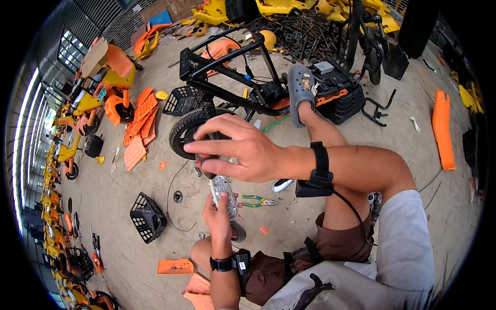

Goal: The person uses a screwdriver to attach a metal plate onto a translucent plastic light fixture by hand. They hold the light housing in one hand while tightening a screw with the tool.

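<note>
My left hand (219,216) grips a clear oval lamp (222,187), its thumb lying across the face. Just above the lamp, my right hand (248,150) is closed around a red and black handle (205,159), probably a screwdriver's; the shaft is hard to make out. The handle's lower end points at the lamp's upper end, and I cannot tell if they touch. Pliers (260,201) with green and yellow grips lie on the floor right of the lamp. A second oval, white and blue part (282,185) lies beneath my right wrist.
A black scooter frame (227,70) with its wheel (182,135) stands ahead, my foot on its orange-edged rear. A black basket (148,218), a small sprocket (177,196) and orange panels (140,121) lie leftward. Yellow scooters (106,77) line the left; scrap metal (305,39) is heaped behind.
</note>
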Motion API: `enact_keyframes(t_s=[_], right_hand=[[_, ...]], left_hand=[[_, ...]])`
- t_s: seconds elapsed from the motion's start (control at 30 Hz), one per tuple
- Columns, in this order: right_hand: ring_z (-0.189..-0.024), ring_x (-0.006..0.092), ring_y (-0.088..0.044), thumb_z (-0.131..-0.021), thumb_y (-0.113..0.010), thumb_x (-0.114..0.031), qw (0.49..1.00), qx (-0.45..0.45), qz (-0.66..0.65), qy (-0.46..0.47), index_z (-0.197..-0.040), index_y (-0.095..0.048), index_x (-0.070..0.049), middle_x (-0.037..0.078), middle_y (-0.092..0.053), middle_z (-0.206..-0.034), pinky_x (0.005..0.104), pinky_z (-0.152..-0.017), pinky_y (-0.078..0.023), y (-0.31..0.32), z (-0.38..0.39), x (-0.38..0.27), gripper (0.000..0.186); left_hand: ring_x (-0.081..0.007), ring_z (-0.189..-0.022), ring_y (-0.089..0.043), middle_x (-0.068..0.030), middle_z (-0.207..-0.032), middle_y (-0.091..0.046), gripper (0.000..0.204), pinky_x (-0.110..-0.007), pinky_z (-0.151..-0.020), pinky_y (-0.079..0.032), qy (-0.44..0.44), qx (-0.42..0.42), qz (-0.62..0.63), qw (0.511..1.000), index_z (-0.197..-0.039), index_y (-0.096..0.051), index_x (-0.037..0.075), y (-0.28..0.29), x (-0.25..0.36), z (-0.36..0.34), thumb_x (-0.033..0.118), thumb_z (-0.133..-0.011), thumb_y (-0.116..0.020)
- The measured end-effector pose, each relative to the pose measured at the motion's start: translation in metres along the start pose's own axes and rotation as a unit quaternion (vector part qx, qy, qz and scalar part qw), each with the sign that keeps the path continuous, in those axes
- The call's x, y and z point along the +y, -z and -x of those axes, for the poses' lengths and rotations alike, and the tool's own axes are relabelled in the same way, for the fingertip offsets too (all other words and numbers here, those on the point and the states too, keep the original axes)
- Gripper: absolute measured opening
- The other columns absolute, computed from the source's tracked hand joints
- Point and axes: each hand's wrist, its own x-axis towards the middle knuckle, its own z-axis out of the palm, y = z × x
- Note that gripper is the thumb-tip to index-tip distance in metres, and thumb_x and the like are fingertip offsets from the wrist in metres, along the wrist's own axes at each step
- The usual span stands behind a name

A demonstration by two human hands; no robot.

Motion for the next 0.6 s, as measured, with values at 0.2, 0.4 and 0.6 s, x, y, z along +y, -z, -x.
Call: enact_keyframes(t_s=[0.2, 0.4, 0.6], right_hand=[[-0.102, 0.0283, -0.061, -0.088, -0.073, -0.013, 0.996, -0.06, -0.019, -0.065, -0.128, -0.067, -0.007, 0.008, -0.068, -0.109, 0.0404, -0.092, -0.047, 0.005, 0.002, -0.002, 0.042], [-0.104, 0.0291, -0.063, -0.086, -0.073, -0.008, 1.0, 0.002, -0.016, -0.013, -0.125, -0.066, -0.003, 0.01, -0.07, -0.114, 0.0404, -0.091, -0.049, -0.002, 0.002, -0.002, 0.04], [-0.1, 0.0268, -0.063, -0.083, -0.077, -0.009, 0.999, -0.016, -0.026, -0.034, -0.119, -0.069, -0.004, 0.006, -0.072, -0.103, 0.0387, -0.088, -0.05, 0.003, 0.0, 0.0, 0.037]], left_hand=[[-0.0193, -0.067, -0.07, -0.015, -0.094, -0.072, 0.029, -0.028, -0.043, -0.053, 0.0, -0.007, -0.004, 1.0, -0.122, -0.058, -0.002, 0.003, -0.002, -0.001, 0.02, -0.102, -0.058], [-0.0195, -0.067, -0.07, -0.0149, -0.093, -0.072, 0.03, -0.028, -0.043, -0.053, 0.003, -0.003, -0.004, 1.0, -0.123, -0.058, -0.002, 0.0, 0.0, 0.0, 0.019, -0.103, -0.058], [-0.0195, -0.066, -0.07, -0.0154, -0.094, -0.072, 0.03, -0.028, -0.042, -0.053, 0.008, 0.0, -0.002, 1.0, -0.123, -0.058, -0.002, 0.002, -0.001, -0.001, 0.019, -0.103, -0.058]])
